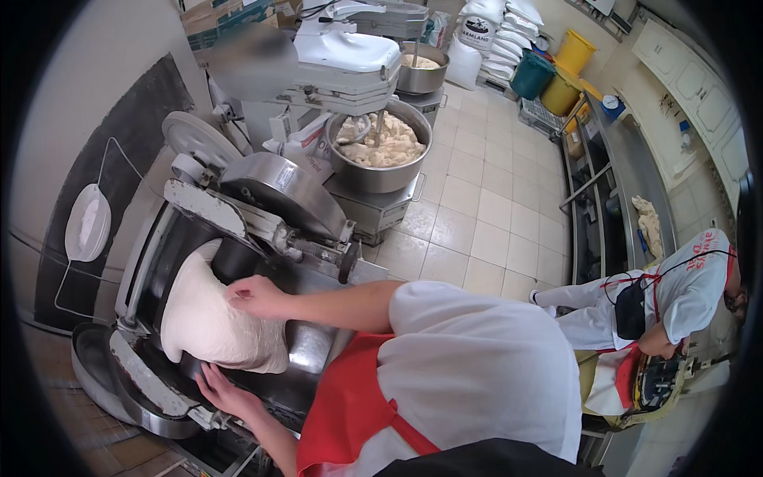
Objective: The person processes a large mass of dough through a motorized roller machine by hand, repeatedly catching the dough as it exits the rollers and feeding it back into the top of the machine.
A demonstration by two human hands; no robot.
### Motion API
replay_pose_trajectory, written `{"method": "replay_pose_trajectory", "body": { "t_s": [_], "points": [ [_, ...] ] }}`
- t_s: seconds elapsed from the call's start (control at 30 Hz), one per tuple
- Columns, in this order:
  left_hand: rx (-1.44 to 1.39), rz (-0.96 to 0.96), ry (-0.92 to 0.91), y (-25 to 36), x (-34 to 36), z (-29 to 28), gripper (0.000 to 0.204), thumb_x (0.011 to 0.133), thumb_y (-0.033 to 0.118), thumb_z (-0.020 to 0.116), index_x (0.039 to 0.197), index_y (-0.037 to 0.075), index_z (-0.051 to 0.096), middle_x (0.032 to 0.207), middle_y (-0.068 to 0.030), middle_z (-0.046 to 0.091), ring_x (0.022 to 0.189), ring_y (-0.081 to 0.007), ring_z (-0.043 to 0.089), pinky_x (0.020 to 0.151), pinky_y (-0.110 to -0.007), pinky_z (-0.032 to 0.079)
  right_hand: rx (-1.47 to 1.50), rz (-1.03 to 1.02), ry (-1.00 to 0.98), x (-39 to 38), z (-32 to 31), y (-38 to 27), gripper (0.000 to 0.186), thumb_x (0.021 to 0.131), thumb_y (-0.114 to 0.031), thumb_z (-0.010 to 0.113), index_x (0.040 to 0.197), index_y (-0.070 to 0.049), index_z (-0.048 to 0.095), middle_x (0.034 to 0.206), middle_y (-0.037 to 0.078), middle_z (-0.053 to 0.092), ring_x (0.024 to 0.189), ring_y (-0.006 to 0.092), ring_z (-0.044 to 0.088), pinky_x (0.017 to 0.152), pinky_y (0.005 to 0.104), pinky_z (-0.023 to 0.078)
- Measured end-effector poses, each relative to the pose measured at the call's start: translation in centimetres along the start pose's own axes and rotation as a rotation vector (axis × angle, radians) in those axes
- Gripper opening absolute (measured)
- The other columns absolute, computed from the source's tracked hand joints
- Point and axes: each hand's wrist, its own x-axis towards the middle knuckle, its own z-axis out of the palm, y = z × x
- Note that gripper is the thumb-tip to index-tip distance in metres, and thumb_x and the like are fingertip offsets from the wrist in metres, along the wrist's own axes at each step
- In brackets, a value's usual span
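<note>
A large pale sheet of dough (218, 322) drapes over the dark roller and metal bed of a dough sheeter (306, 350). My right hand (258, 296) is over the dough's right side, its fingers curled together; whether anything is pinched in them is hidden. Just below the dough's lower edge, my left hand (226, 392) has its fingers spread beside the machine's dark surface. It appears to hold nothing. Part of the roller is hidden under the dough.
Behind the sheeter, a mixer bowl (381, 155) holds lumpy dough under a white mixer head (350, 60). A second mixer bowl (421, 70) stands farther back. Flour sacks (509, 36) are stacked by the wall. A co-worker (664, 298) is at the right, near a long metal counter (648, 167).
</note>
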Motion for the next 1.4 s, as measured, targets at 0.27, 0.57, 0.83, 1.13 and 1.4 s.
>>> {"method": "replay_pose_trajectory", "body": {
  "t_s": [0.27,0.57,0.83,1.13,1.4],
  "points": [
    [0.459,-0.908,0.011,-17.1,-3.9,-6.7,0.083,0.085,0.022,0.081,0.150,-0.002,0.036,0.150,-0.0198,0.046,0.134,-0.0287,0.046,0.115,-0.045,0.034,-0.481,0.568,-0.100,-2.4,-1.1,14.1,0.076,0.078,-0.034,0.082,0.138,0.001,0.050,0.123,0.021,0.066,0.113,0.0293,0.065,0.095,0.0425,0.052],
    [0.262,-0.564,-0.298,-17.1,2.6,0.4,0.084,0.084,0.008,0.080,0.152,-0.005,0.033,0.156,-0.0199,0.040,0.142,-0.0314,0.040,0.121,-0.044,0.028,-0.108,0.517,-0.874,6.5,2.3,20.9,0.122,0.056,-0.037,0.099,0.151,0.005,0.035,0.148,0.021,0.051,0.137,0.0298,0.048,0.113,0.0408,0.040],
    [0.605,-0.527,-0.841,-17.6,11.5,-10.6,0.090,0.068,0.007,0.089,0.147,-0.001,0.047,0.148,-0.0115,0.051,0.139,-0.0283,0.044,0.119,-0.041,0.032,0.116,0.592,-1.009,5.7,3.0,8.9,0.094,0.064,-0.033,0.096,0.141,0.003,0.054,0.135,0.015,0.063,0.126,0.0285,0.057,0.105,0.0413,0.047],
    [-0.257,-0.352,-0.115,-8.6,3.0,-1.0,0.068,0.094,0.030,0.071,0.144,-0.006,0.042,0.143,-0.0177,0.053,0.133,-0.0308,0.051,0.116,-0.045,0.038,0.641,0.525,-0.099,1.2,4.5,5.2,0.058,0.088,-0.033,0.079,0.124,0.009,0.062,0.113,0.015,0.070,0.095,0.0229,0.070,0.083,0.0393,0.058],
    [-0.321,-0.072,-0.017,-0.4,-0.2,-0.8,0.048,0.102,0.021,0.060,0.142,-0.002,0.047,0.145,-0.0158,0.054,0.135,-0.0277,0.051,0.116,-0.041,0.035,0.536,0.196,0.003,1.1,3.0,0.7,0.030,0.095,-0.008,0.066,0.124,0.002,0.065,0.114,0.010,0.069,0.103,0.0164,0.065,0.087,0.0293,0.054]
  ]
}}
